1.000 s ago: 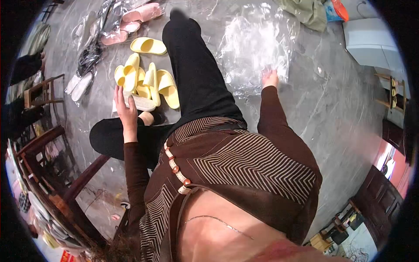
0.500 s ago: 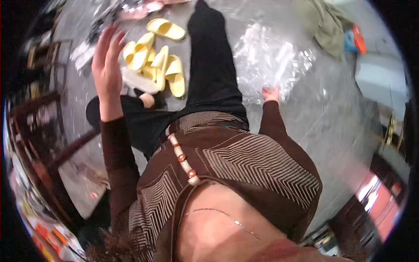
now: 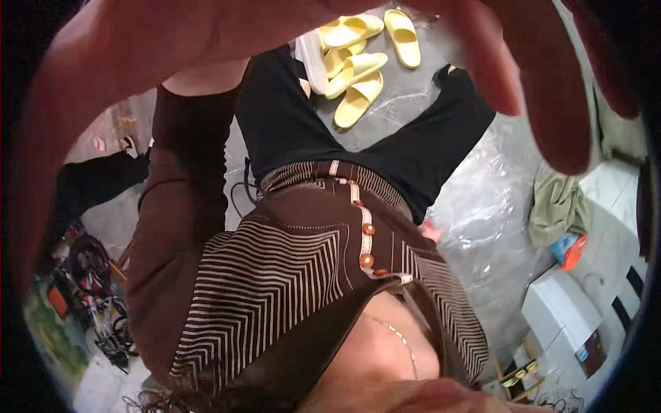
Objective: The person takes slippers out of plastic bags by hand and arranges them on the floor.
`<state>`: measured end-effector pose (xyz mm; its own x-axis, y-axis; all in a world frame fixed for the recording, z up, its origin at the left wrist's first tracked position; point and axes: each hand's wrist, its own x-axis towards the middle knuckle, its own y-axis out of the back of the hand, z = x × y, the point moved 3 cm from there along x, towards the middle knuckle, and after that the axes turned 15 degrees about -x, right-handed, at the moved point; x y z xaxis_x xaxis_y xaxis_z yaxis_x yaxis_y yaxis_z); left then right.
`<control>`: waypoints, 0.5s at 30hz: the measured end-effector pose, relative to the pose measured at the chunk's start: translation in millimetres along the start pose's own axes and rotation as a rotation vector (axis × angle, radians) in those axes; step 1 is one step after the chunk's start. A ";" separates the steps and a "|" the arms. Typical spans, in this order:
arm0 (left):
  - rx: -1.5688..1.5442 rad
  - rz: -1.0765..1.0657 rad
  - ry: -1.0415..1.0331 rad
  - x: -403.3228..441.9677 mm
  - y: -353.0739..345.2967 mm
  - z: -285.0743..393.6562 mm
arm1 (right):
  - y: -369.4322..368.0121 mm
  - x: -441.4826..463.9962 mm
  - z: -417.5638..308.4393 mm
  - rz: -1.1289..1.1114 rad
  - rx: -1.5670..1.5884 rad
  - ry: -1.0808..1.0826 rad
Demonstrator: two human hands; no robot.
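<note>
My left hand [image 3: 275, 31] is raised close to the camera and spans the top of the head view, its fingers apart and hanging down on the right. Nothing shows in it. My right hand [image 3: 432, 230] is low beside my hip, mostly hidden behind my striped cardigan. Only a small blurred part appears, next to crumpled clear plastic [image 3: 475, 186] on the floor; whether it holds the plastic is hidden. Between my feet lie several yellow slippers [image 3: 358, 100], with a pale ribbed sole [image 3: 313, 62] beside them.
On the right are an olive cloth [image 3: 558, 206], an orange and blue item [image 3: 570, 251] and a white box [image 3: 561, 306]. At left, a dark trouser leg [image 3: 103, 182] of what looks like another person shows above a dark cluttered heap [image 3: 96, 289].
My left hand has risen from beside the slippers to just before the camera. The view has swung, so the slippers sit further right and my right hand is more hidden.
</note>
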<state>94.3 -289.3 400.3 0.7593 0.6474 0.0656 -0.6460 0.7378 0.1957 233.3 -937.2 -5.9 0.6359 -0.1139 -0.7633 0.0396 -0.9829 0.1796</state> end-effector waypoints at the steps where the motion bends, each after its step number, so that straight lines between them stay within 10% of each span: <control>1: 0.082 0.054 0.073 -8.7 20.6 -28.9 | -1.3 10.0 -8.8 -0.024 -0.077 0.048; 7: 0.346 0.219 0.433 -83.7 103.2 -143.2 | -39.3 -15.2 -92.7 -0.101 -0.601 0.549; 9: 0.359 0.241 0.490 -100.7 111.5 -154.5 | -79.8 -34.4 -165.9 -0.167 0.295 0.186; 11: 0.362 0.253 0.512 -104.9 118.4 -163.6 | -144.4 -112.4 -265.4 -0.156 0.324 0.411; 15: 0.382 0.279 0.532 -108.8 130.6 -178.8 | -269.8 -284.4 -374.1 -0.855 0.198 0.752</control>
<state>-86.7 -229.2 243.8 0.3658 0.8796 -0.3041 -0.6638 0.4756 0.5772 330.1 -585.6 394.9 0.7607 0.6489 -0.0146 0.5991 -0.7107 -0.3688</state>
